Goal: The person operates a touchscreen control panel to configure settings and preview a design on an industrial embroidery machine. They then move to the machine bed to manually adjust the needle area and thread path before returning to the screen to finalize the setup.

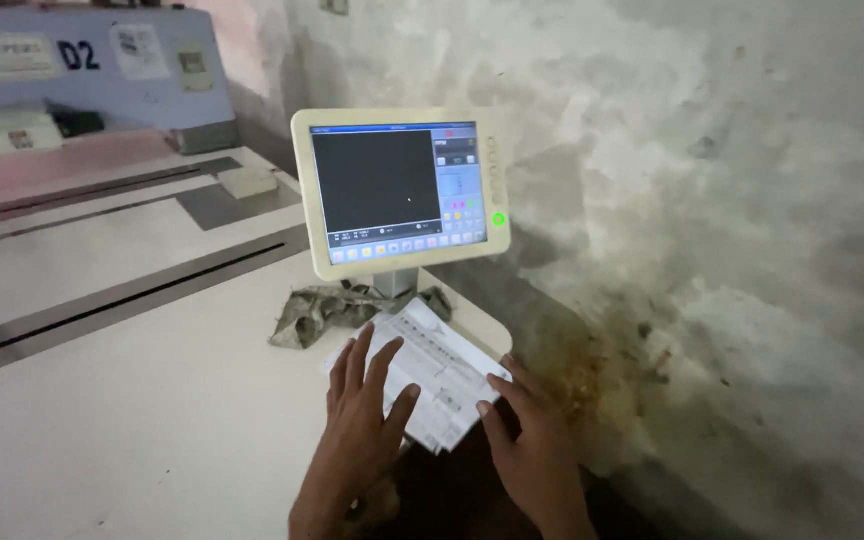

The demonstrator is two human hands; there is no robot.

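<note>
At nine o'clock from your hands the pale machine table (132, 400) runs away toward a grey-blue machine housing (92, 60) at the far end, with dark slots across it.

Your left hand (362, 420) lies flat and open, fingers spread, pressing on the near half of a white printed sheet (437, 375) that sits at the table's rounded corner. At twelve o'clock from that hand a crumpled rag (322, 312) lies around the foot of the cream-framed touchscreen (402, 190), whose display is mostly dark.

Your right hand (532, 450), at three o'clock from the left, pinches the sheet's lower right edge with fingers curled under it; that edge overhangs the table corner.

The risk, as I judge it: the sheet is only part supported, so lifting your left palm while the right grip is loose could let it slide off toward the stained wall (712, 250) at two o'clock.
</note>
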